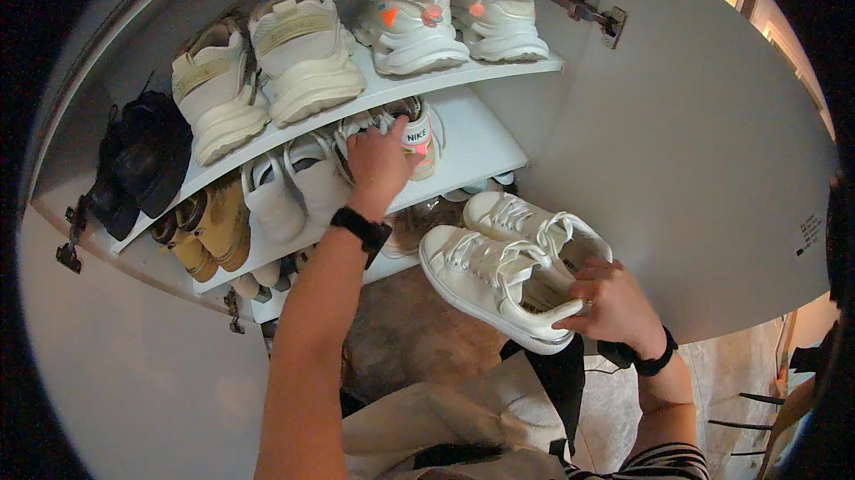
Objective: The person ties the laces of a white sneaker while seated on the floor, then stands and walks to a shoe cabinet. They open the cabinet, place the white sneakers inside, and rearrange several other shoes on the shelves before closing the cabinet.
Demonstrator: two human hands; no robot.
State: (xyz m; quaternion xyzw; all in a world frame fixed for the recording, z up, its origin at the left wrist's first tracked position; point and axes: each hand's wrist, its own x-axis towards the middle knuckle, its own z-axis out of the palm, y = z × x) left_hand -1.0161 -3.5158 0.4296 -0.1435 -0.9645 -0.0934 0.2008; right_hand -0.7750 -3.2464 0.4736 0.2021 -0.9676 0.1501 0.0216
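Note:
My right hand grips a pair of white lace-up sneakers by their heels. The pair hangs side by side in front of the cabinet, toes pointing left and away from me. My left hand reaches onto the middle shelf, its fingers on a pair of Nike sneakers with pink marks. One Nike heel faces me; my hand covers much of the other shoe. Just left of that hand stand plain white shoes.
Chunky white sneakers and orange-marked sneakers line the top shelf, with black shoes at its left end. Tan boots stand below. More footwear sits lower down. An open cabinet door with a metal hinge bounds the right.

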